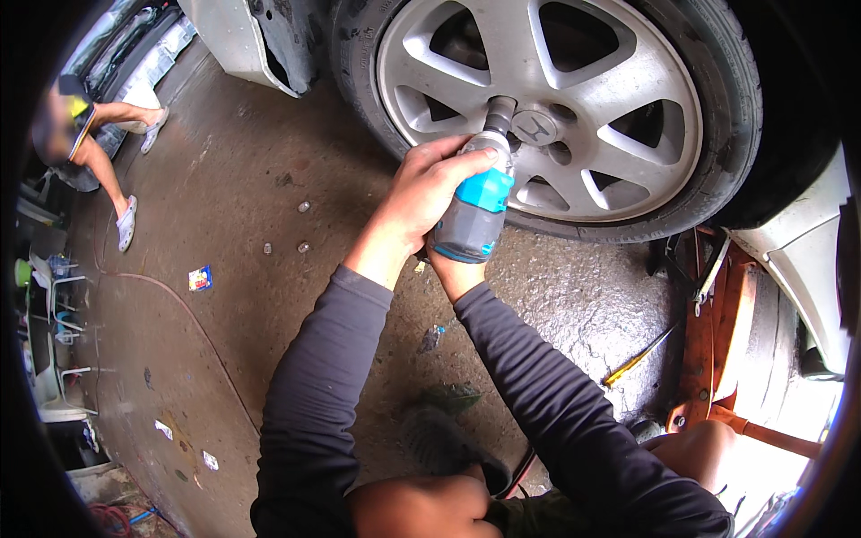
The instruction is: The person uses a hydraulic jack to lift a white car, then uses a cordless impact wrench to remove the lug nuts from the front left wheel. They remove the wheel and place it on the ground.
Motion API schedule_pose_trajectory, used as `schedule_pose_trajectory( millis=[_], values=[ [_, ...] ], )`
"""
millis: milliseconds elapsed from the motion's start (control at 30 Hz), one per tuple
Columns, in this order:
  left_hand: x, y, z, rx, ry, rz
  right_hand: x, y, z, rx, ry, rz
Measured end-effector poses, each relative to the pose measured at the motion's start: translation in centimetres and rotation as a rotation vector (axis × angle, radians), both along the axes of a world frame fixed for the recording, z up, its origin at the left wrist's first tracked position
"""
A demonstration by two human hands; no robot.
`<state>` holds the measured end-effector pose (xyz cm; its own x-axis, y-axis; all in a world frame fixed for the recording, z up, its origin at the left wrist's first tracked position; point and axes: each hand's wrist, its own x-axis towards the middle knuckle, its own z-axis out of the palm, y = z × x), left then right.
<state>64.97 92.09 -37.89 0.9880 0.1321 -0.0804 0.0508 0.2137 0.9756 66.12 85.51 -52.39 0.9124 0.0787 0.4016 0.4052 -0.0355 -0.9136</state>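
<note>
as both hands (421, 202) clamp wrench (475, 211) — blue band.

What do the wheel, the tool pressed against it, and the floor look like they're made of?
Wheel: probably cast alloy, silver painted, with a dull, even sheen on its spokes. Impact wrench: likely grey and blue moulded plastic housing with a dark metal socket at the front. Floor: seemingly bare concrete, rough, stained and wet-looking.
</note>
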Motion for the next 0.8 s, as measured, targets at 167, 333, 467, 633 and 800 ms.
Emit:
schedule_pose_trajectory(
  millis=[167, 333, 467, 633, 800],
  values=[
    [-0.7, 0.2, -0.4, -0.003, 0.001, -0.01, -0.6, -0.9, 1.1, -0.062, -0.074, 0.009],
    [-0.7, 1.5, -3.4, -0.167, 0.159, 0.177, -1.5, -5.9, 0.4, -0.341, -0.001, 0.222],
    [-1.0, 4.3, -6.4, -0.532, 0.241, 0.382, -3.1, -10.2, 5.5, -0.244, 0.019, 0.674],
    [-5.0, 6.8, -15.9, -0.445, 0.528, 0.321, -3.5, -15.6, 6.1, -0.469, 0.182, 0.824],
    [-6.6, 0.7, -17.7, -0.373, 0.869, 0.187, -3.3, -20.6, 5.8, -0.524, 0.409, 0.851]
  ],
)
